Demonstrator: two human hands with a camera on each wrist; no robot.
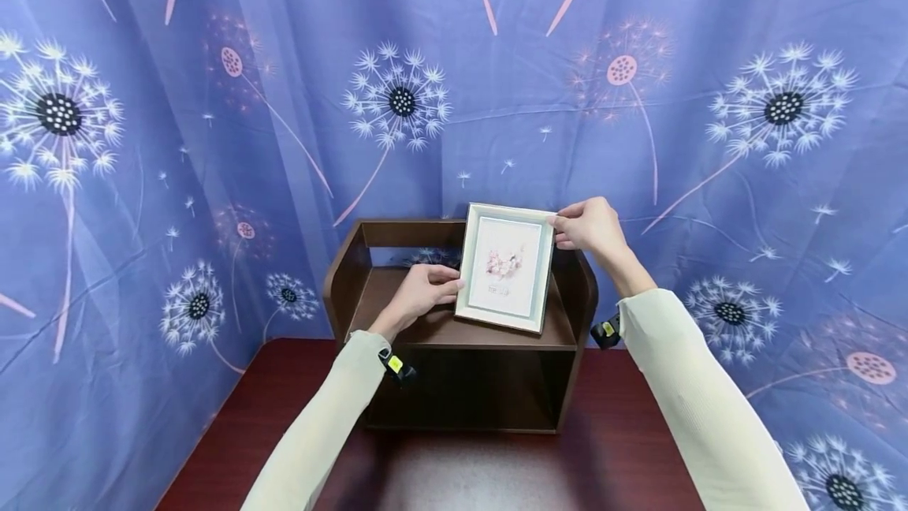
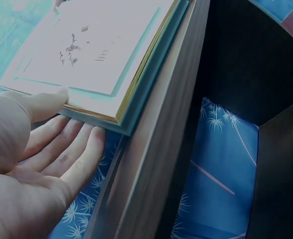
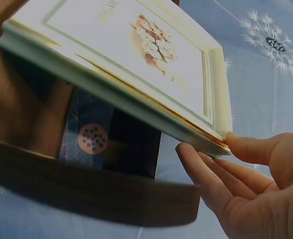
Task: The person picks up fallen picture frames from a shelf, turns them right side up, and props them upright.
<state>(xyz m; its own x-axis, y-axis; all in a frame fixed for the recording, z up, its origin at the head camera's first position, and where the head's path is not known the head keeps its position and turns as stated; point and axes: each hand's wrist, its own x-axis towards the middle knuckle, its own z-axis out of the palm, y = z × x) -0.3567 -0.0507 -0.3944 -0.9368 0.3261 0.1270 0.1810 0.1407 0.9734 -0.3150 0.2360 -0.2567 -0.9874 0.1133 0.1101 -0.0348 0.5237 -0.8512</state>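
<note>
A pale picture frame [image 1: 505,266] with a pink floral print stands tilted a little to the side over the top shelf of a dark brown desk shelf [image 1: 397,298]. At its lower left edge my left hand [image 1: 423,292] pinches it, thumb [image 2: 49,103] on the front and fingers behind. My right hand [image 1: 592,229] pinches the upper right corner between thumb and fingers, as the right wrist view also shows. Whether the frame's bottom edge touches the shelf board, I cannot tell.
The shelf unit has raised side panels, a back rail and an open lower compartment [image 1: 461,389]. It stands on a reddish-brown table [image 1: 284,416]. Behind and at both sides hangs a blue curtain [image 1: 482,132] with dandelion prints.
</note>
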